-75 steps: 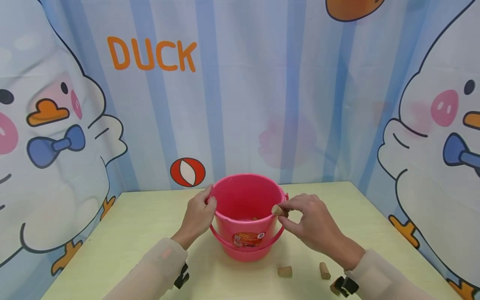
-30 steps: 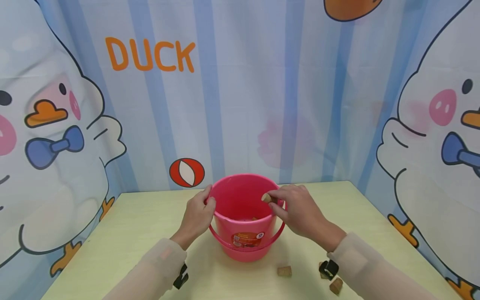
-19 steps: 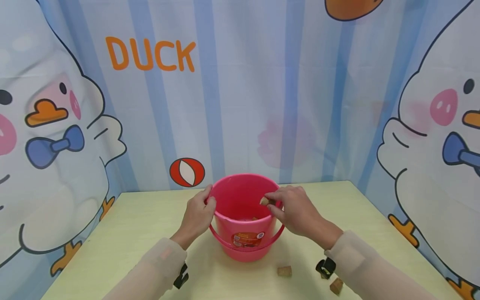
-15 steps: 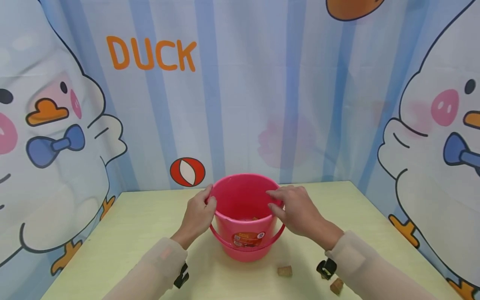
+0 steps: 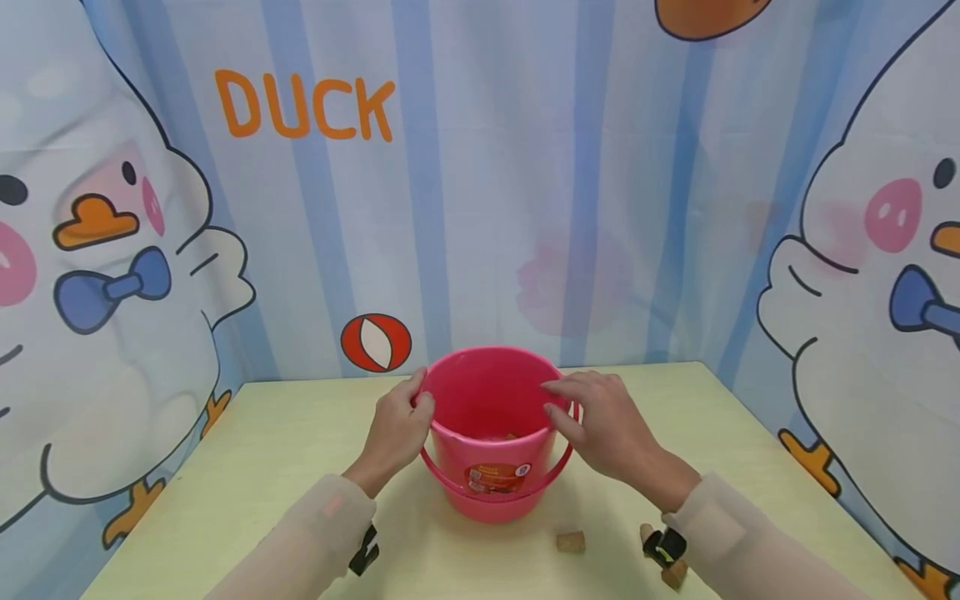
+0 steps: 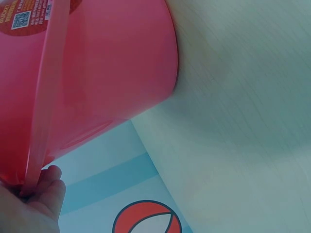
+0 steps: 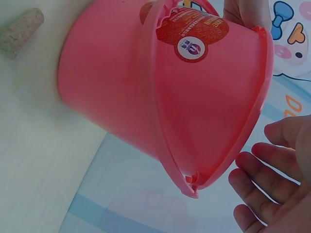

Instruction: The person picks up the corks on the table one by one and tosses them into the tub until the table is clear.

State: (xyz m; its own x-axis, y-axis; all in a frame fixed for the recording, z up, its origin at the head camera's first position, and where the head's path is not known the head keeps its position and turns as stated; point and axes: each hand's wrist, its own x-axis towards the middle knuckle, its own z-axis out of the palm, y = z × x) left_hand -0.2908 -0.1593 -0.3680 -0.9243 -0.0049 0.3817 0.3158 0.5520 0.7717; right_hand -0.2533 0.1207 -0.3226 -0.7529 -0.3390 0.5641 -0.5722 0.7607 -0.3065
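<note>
A pink plastic bucket (image 5: pixel 480 444) stands upright on the table, its handle (image 5: pixel 552 473) hanging down in front. My left hand (image 5: pixel 396 429) grips the bucket's left rim, thumb towards me; in the left wrist view the fingers (image 6: pixel 51 191) show beside the handle's end. Over the right rim, my right hand (image 5: pixel 609 423) holds nothing, its fingers spread and slightly bent. A small tan piece (image 5: pixel 511 436) shows inside the bucket; most of the bottom is hidden. One cork (image 5: pixel 571 542) lies in front of the bucket, also seen as a cork (image 7: pixel 22 33) in the right wrist view.
Two more corks, one (image 5: pixel 647 531) partly behind the right wrist strap (image 5: pixel 665 547) and one (image 5: pixel 674 575) below it, lie on the pale yellow table (image 5: pixel 315 533). A duck-print curtain (image 5: pixel 495 208) closes off the back and sides.
My right hand brought a cork over the bucket's rim and let it go inside. Since then it has drawn back slightly to the right. My left hand has kept its grip.
</note>
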